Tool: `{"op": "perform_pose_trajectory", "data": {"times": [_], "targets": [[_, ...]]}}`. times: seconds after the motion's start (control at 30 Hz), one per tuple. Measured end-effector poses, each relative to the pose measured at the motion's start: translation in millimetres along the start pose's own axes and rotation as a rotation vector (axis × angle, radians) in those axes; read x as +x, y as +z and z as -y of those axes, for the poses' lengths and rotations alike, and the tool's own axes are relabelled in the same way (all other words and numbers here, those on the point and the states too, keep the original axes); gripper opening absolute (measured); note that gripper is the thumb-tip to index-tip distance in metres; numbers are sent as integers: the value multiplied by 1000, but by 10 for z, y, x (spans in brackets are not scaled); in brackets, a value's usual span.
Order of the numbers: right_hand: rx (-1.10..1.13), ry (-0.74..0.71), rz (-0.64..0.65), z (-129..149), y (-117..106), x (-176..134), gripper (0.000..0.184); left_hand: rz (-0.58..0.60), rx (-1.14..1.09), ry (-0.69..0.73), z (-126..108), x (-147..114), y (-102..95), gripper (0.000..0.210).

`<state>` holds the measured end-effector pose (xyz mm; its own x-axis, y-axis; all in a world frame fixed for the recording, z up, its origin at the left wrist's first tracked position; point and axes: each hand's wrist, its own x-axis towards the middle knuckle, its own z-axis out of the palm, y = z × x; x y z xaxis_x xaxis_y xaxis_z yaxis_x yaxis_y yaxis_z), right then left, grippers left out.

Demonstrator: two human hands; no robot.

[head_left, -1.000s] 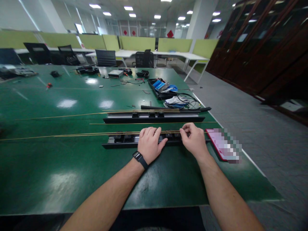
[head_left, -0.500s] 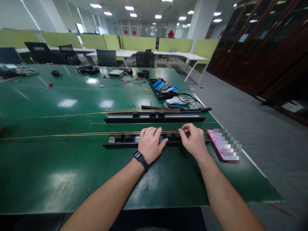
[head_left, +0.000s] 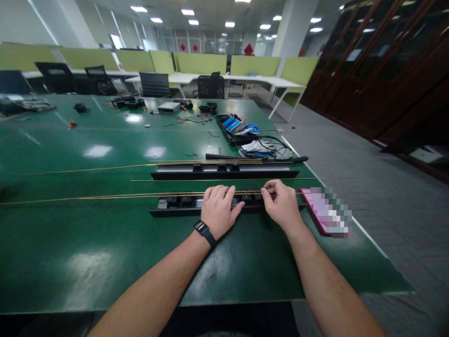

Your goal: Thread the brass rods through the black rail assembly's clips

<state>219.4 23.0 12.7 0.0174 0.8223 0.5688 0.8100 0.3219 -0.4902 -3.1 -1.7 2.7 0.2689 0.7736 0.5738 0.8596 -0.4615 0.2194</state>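
Thin brass-coloured rods (head_left: 140, 195) lie over the long black metal channel (head_left: 177, 212). The left hand (head_left: 218, 210), thumb spread wide, hides its middle; the right hand (head_left: 282, 203) pinches narrowly towards its right end, anything gripped obscured.

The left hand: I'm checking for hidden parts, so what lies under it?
Thin gold-coloured rods and the long black rail with dark blocks show on both sides of the bare left hand; whatever sits beneath its palm is covered.

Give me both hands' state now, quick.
Left hand: open, palm down over the thin gold-coloured metallic rods and long straight black rail.
Right hand: thumb and fingers curled at the rods; cannot tell whether its grip holds one.
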Motion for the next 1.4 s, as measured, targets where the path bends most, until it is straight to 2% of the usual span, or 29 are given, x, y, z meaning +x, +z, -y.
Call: {"op": "perform_pose_trajectory", "data": {"times": [0.33, 0.67, 1.03, 1.4], "targets": [[-16, 40, -14, -18, -27, 11, 9, 2, -6, 0, 10, -4, 6, 44], [-29, -8, -19, 1, -21, -3, 14, 7, -1, -6, -4, -5, -8, 44], [-27, -33, -1, -4, 3, -13, 8, 7, -1, -4, 1, -2, 9, 45], [-17, 6, -21, -23, -17, -1, 8, -6, -5, 2, 4, -2, 14, 44]]}}
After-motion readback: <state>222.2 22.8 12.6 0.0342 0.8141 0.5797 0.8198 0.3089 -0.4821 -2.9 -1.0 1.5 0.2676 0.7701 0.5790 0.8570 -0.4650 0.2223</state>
